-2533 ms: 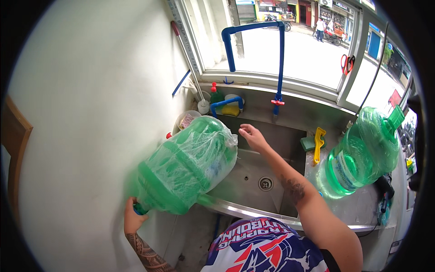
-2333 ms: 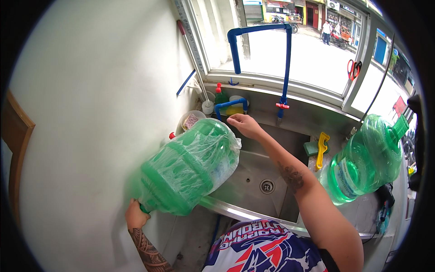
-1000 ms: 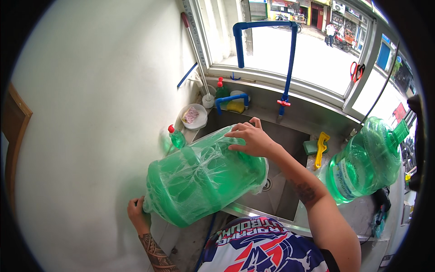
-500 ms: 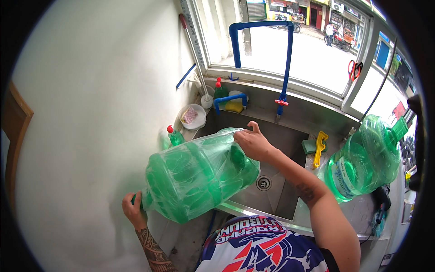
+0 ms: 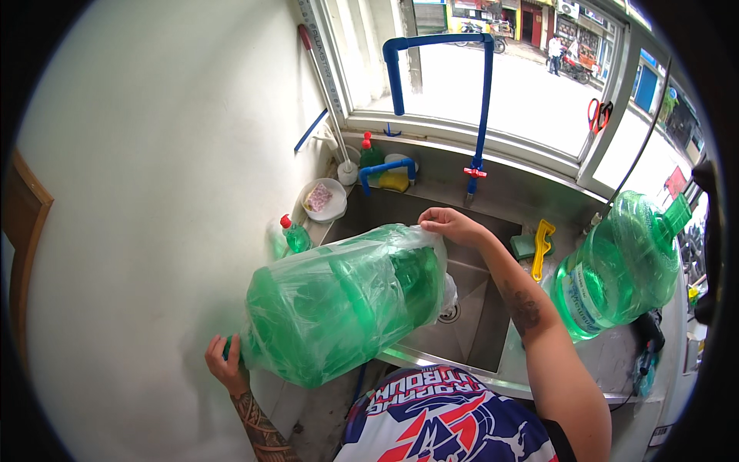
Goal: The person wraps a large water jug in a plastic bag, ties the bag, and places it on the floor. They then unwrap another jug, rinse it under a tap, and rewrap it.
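Note:
A large green water jug (image 5: 315, 323) lies tilted on its side over the near left of the sink, its neck pointing at the wall. A thin clear plastic bag (image 5: 423, 240) is drawn over most of it, with loose edge hanging past the base. My left hand (image 5: 225, 362) is closed round the neck at the jug's left end. At the other end, my right hand (image 5: 453, 225) pinches the bag's edge above the base. The jug's underside and what bears its weight are hidden.
A steel sink (image 5: 504, 266) lies beneath. On the right counter stand a second green jug (image 5: 616, 269), a yellow plastic tool (image 5: 543, 250) and a green sponge (image 5: 523, 246). Blue pipe taps (image 5: 483, 115), a white bowl (image 5: 336, 205) and a soap bottle (image 5: 296, 236) stand around the sink.
My right hand has moved slightly right, pulling the bag farther over the jug's base; its loose edge now hangs past the base. My left hand stays on the neck.

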Available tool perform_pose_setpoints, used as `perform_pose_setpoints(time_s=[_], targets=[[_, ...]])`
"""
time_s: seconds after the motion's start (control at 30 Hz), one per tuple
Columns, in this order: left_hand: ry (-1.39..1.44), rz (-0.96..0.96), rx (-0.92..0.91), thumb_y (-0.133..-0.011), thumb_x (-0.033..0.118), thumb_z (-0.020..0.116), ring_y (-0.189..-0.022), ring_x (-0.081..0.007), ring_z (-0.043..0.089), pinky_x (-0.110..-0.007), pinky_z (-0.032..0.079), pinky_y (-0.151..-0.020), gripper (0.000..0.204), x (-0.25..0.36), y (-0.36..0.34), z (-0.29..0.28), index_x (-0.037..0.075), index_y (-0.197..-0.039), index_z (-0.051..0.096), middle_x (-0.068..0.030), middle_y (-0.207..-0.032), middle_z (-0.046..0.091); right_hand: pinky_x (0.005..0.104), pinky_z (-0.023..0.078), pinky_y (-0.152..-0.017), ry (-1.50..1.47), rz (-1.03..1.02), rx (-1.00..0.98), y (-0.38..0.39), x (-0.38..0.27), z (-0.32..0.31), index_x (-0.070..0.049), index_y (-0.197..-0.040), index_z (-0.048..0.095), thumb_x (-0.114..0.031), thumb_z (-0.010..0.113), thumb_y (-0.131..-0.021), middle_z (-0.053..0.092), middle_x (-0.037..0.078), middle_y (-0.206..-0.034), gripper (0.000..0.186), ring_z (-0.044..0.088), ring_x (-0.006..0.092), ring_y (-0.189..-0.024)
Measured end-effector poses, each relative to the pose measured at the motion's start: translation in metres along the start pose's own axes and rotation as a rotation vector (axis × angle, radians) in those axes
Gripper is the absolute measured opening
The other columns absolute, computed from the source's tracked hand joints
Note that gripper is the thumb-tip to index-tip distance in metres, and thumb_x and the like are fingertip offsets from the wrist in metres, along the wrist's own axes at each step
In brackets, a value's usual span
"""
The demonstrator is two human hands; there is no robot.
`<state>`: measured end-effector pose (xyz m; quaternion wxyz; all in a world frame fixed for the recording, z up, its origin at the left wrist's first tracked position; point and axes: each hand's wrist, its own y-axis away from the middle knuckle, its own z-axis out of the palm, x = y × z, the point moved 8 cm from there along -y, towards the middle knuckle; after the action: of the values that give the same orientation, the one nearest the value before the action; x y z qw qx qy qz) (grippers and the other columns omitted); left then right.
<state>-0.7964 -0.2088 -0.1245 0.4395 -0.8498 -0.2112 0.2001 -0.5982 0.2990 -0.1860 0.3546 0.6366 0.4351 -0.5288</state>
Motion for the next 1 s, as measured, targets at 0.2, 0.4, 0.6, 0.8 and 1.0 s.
perform_pose_setpoints(time_s=[0.2, 0.4, 0.6, 0.8, 1.0], targets=[[0.006, 0.094, 0.031, -0.076, 0.0, 0.068, -0.103, -0.0318, 0.059, -0.044, 0.048, -0.085, 0.033, 0.008, -0.01, -0.004, 0.014, -0.106, 0.07, -0.0071, -0.107, 0.057, 0.0357, 0.04, -0.089, 0.692, 0.025, -0.125, 0.02, -0.047, 0.02, -0.013, -0.11, 0.072, -0.037, 0.069, -0.088, 0.067, 0.007, -0.077, 0.033, 0.057, 0.0188, -0.075], [-0.084, -0.147, -0.47, -0.063, 0.009, 0.077, -0.101, -0.0309, 0.057, -0.046, 0.046, -0.091, 0.041, 0.003, -0.037, 0.018, 0.011, -0.103, 0.066, -0.0089, -0.103, 0.057, 0.036, 0.025, -0.099, 0.875, -0.15, -0.069, 0.034, -0.087, 0.04, -0.013, -0.089, 0.075, -0.032, 0.069, -0.087, 0.064, 0.002, -0.067, 0.02, 0.049, 0.018, -0.068], [0.173, -0.24, -1.129, -0.058, 0.026, 0.083, -0.093, -0.0316, 0.061, -0.043, 0.05, -0.081, 0.049, 0.016, -0.022, 0.072, 0.009, -0.101, 0.066, -0.0136, -0.095, 0.063, 0.039, 0.021, -0.106, 0.801, -0.199, -0.09, 0.057, -0.116, 0.053, -0.013, -0.093, 0.075, -0.023, 0.068, -0.088, 0.061, 0.002, -0.068, 0.013, 0.052, 0.0147, -0.074], [0.156, -0.102, -0.972, -0.062, 0.029, 0.081, -0.076, -0.0305, 0.062, -0.041, 0.048, -0.072, 0.043, 0.033, -0.03, 0.065, 0.005, -0.095, 0.066, -0.0092, -0.073, 0.062, 0.0404, 0.025, -0.1, 0.729, -0.369, 0.294, 0.064, -0.137, 0.023, -0.009, -0.084, 0.069, -0.017, 0.064, -0.087, 0.063, 0.003, -0.065, 0.01, 0.056, 0.0194, -0.064], [0.132, 0.021, -0.712, -0.062, 0.018, 0.075, -0.074, -0.0287, 0.059, -0.038, 0.043, -0.074, 0.032, 0.023, -0.028, 0.065, 0.005, -0.09, 0.065, -0.0098, -0.075, 0.061, 0.0356, 0.038, -0.085, 0.711, -0.157, 0.486, 0.033, -0.064, -0.023, -0.007, -0.09, 0.07, -0.013, 0.067, -0.085, 0.061, 0.004, -0.065, 0.008, 0.05, 0.0163, -0.062]])
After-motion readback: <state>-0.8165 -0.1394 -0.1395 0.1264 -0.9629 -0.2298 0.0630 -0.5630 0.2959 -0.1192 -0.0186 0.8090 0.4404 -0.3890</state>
